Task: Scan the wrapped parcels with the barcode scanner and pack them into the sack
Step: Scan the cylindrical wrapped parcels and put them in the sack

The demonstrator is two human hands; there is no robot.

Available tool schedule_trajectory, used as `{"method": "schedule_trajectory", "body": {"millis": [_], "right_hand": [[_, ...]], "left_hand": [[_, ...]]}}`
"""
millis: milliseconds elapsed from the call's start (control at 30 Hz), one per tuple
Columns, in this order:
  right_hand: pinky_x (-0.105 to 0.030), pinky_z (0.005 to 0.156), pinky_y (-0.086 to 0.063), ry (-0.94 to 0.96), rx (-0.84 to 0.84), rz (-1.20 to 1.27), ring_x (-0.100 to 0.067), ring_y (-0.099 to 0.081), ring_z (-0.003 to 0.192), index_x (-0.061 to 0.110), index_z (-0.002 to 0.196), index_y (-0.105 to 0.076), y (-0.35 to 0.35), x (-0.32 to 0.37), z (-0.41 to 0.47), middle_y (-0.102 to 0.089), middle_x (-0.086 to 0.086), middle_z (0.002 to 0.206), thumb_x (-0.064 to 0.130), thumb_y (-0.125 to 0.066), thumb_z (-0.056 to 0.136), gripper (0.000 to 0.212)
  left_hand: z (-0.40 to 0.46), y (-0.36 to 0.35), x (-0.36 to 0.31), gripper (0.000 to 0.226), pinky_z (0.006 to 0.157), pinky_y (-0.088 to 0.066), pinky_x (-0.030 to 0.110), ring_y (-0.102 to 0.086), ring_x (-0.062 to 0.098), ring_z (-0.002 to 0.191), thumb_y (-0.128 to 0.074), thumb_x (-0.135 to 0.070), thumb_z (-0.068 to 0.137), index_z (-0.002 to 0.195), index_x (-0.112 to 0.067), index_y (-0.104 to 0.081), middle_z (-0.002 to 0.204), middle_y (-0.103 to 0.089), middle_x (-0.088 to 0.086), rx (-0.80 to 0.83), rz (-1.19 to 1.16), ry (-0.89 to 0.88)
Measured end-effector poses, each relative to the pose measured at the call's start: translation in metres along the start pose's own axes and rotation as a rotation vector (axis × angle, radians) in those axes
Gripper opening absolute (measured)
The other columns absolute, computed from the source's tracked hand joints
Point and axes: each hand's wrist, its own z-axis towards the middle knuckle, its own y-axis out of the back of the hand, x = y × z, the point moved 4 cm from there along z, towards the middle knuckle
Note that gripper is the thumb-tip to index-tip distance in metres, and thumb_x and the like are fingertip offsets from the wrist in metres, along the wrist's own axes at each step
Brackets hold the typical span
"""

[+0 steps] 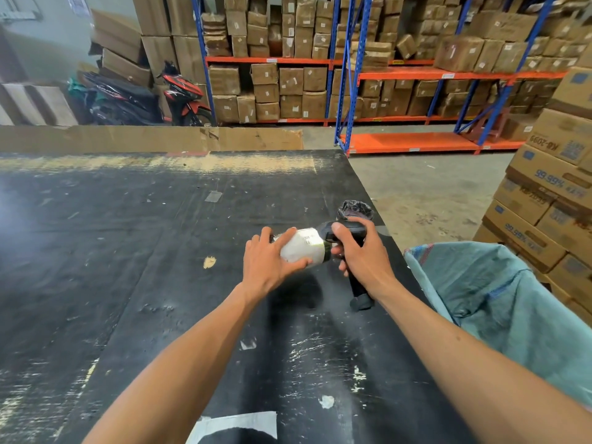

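white parcel [302,248], black scanner [344,232], teal sack [499,302], black table [128,251]

Racked cartons [290,81] — parked motorbike [184,94]

A single wide-angle view looks from the person's head, forward and steeply down across the scuffed black worktable [134,257], close enough that both bare forearms run in from the bottom edge toward its right half. Beyond the worktable's far edge the view faces blue-and-orange steel shelving [352,72] stacked with brown cartons, well apart. Right of the worktable, a teal woven sack [499,302] fills the near corner.
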Motion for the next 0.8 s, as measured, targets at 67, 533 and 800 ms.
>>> {"method": "schedule_trajectory", "body": {"millis": [67, 533, 800], "right_hand": [[-0.031, 0.05, -0.052, -0.003, -0.053, 0.05, -0.018, -0.064, 0.052, 0.042, 0.12, -0.057, 0.017, -0.006, 0.006, -0.08, -0.002, 0.08, 0.064, -0.069, 0.084, 0.043], [-0.027, 0.044, -0.049, -0.192, -0.207, 0.072, -0.017, -0.06, 0.046, 0.023, 0.124, -0.057, 0.214, -0.098, 0.073, -0.08, -0.009, 0.082, 0.056, -0.071, 0.088, 0.051], [-0.028, 0.048, -0.05, -0.266, -0.139, -0.064, -0.012, -0.062, 0.043, 0.021, 0.127, -0.056, 0.272, -0.137, 0.103, -0.079, -0.006, 0.085, 0.054, -0.072, 0.089, 0.053]], "left_hand": [[-0.003, -0.006, -0.016, 0.085, 0.092, -0.041, 0.042, -0.054, 0.032, 0.095, -0.068, -0.079, 0.072, 0.144, -0.037, -0.055, 0.115, -0.053, 0.006, -0.005, -0.044, -0.029], [-0.017, -0.072, -0.153, 0.071, 0.091, -0.036, 0.04, -0.048, 0.03, 0.105, -0.08, -0.075, 0.063, 0.12, -0.033, -0.074, 0.093, -0.063, -0.003, -0.11, -0.119, -0.031], [0.003, -0.099, -0.209, 0.086, 0.096, -0.05, 0.041, -0.053, 0.017, 0.108, -0.069, -0.081, 0.065, 0.14, -0.043, -0.053, 0.117, -0.044, -0.005, 0.113, -0.241, 0.079]]}}
